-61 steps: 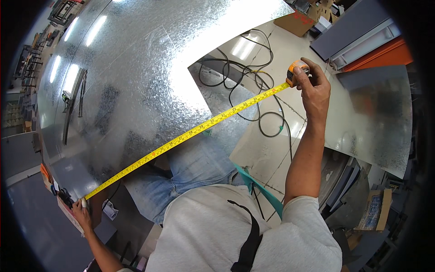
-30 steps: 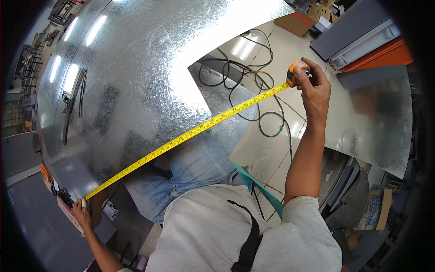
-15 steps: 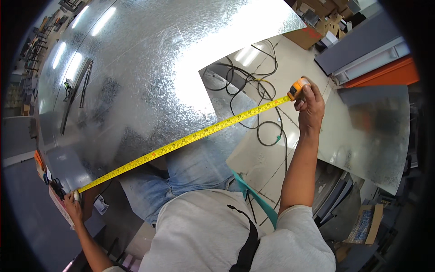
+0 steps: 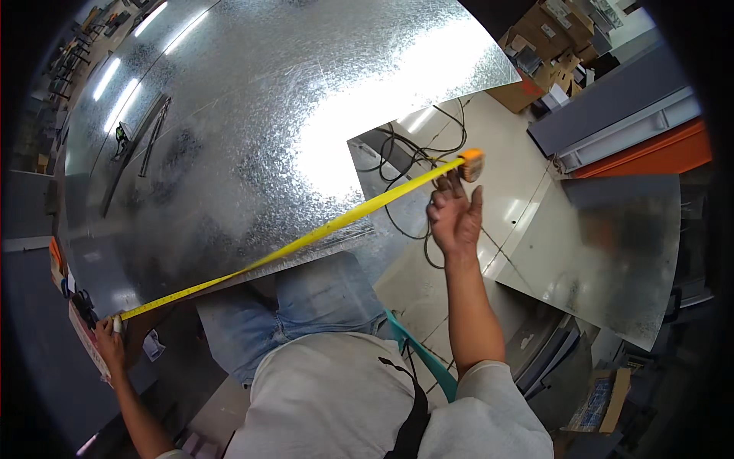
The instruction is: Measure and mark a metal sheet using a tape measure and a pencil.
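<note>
A yellow tape measure blade (image 4: 348, 217) stretches from left to right along the near edge of the shiny galvanized metal sheet (image 4: 252, 130). Its middle is twisted. At the far left, my left hand (image 4: 112, 348) is closed at the blade's end, next to a pair of dark-handled scissors (image 4: 82, 304). My right hand (image 4: 456, 216) is palm up with its fingers apart. Just beyond those fingertips is the orange tape measure case (image 4: 472, 164), over the sheet's cut-out corner; the fingers are near or touching it, not wrapped round it.
Black cables (image 4: 417, 153) lie coiled on the tiled floor beyond the cut-out. Another metal sheet (image 4: 604, 252) stands out at the right. Cardboard boxes (image 4: 547, 38) are piled at the far right. On the big sheet rest long dark metal strips (image 4: 134, 157).
My right hand has moved left and nearer, and its fingers have opened from around the case. The blade has twisted and lost its flat face. My left hand stays at the end.
</note>
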`<state>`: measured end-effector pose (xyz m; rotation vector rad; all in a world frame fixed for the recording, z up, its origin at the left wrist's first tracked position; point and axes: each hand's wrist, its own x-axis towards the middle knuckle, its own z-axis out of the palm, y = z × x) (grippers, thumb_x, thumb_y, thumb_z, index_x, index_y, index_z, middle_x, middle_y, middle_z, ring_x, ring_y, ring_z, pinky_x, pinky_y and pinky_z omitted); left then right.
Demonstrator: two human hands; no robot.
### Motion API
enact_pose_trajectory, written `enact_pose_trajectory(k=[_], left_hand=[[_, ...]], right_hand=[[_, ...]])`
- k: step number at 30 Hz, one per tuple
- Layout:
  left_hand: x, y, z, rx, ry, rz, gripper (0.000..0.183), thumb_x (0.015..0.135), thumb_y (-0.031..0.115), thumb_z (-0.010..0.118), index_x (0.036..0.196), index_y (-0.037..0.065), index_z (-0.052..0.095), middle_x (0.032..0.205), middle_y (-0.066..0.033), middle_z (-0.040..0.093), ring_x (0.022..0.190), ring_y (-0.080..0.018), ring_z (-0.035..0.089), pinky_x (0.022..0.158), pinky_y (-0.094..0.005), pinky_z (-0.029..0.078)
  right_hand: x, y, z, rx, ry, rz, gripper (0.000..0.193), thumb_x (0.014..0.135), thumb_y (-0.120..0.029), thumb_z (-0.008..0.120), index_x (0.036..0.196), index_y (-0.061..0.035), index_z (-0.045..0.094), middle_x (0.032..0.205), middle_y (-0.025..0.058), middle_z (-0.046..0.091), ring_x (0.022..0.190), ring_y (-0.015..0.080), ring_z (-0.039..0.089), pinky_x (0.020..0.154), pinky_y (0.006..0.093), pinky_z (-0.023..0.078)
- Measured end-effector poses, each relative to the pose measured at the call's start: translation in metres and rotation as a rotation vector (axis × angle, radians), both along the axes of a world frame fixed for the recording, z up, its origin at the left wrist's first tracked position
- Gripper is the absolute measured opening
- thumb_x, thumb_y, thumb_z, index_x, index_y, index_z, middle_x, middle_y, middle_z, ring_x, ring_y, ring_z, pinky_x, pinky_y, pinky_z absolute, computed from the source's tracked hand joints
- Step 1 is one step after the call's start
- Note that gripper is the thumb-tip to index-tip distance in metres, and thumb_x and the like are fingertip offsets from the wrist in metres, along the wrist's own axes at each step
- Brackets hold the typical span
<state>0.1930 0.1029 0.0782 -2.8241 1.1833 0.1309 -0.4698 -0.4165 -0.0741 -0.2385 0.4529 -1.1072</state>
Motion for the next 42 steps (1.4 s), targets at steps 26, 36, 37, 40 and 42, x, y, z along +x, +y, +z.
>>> enact_pose_trajectory(k=[26,36,37,40,42], left_hand=[[-0.018,-0.014,-0.008,-0.171,-0.051,0.127,0.034,0.099,0.023,0.058,0.12,-0.003,0.066,0.122,-0.0171,0.061,0.116,-0.0322,0.059,0.102,-0.0368,0.043],[-0.011,-0.01,-0.019,-0.145,-0.134,0.093,0.035,0.098,0.022,0.061,0.12,-0.006,0.065,0.12,-0.0175,0.062,0.116,-0.0335,0.059,0.101,-0.0383,0.045],[-0.007,-0.006,-0.022,-0.192,-0.1,0.123,0.034,0.098,0.021,0.062,0.119,-0.006,0.065,0.12,-0.0175,0.062,0.116,-0.0339,0.059,0.1,-0.0386,0.045],[-0.001,0.002,-0.027,-0.118,-0.184,0.045,0.032,0.096,0.018,0.063,0.118,-0.006,0.065,0.119,-0.0183,0.063,0.115,-0.0345,0.06,0.099,-0.0395,0.046],[-0.001,0.003,-0.027,-0.103,-0.216,0.015,0.031,0.096,0.018,0.063,0.117,-0.006,0.065,0.12,-0.0185,0.062,0.114,-0.0348,0.06,0.099,-0.0398,0.047]], right_hand=[[0.091,0.024,0.041,0.128,0.119,0.267,0.038,0.1,-0.044,0.061,0.106,-0.007,0.066,0.071,0.0006,0.06,0.055,0.0143,0.054,0.054,0.0315,0.046],[0.021,-0.009,0.089,-0.215,0.386,0.16,0.036,0.103,-0.038,0.057,0.121,-0.0075,0.061,0.063,-0.0044,0.048,0.05,0.0082,0.043,0.046,0.0268,0.04],[0.015,-0.009,0.096,-0.227,0.349,0.125,0.033,0.104,-0.035,0.056,0.125,-0.0095,0.059,0.063,-0.0047,0.049,0.05,0.0079,0.042,0.046,0.0262,0.039],[-0.004,-0.013,0.12,-0.311,0.175,0.08,0.028,0.105,-0.03,0.053,0.125,-0.0118,0.059,0.069,-0.002,0.053,0.053,0.0091,0.044,0.048,0.0261,0.041],[-0.017,-0.008,0.136,-0.391,0.276,0.099,0.027,0.103,-0.031,0.057,0.123,-0.0128,0.06,0.076,0.0016,0.058,0.058,0.013,0.052,0.052,0.0267,0.043]])
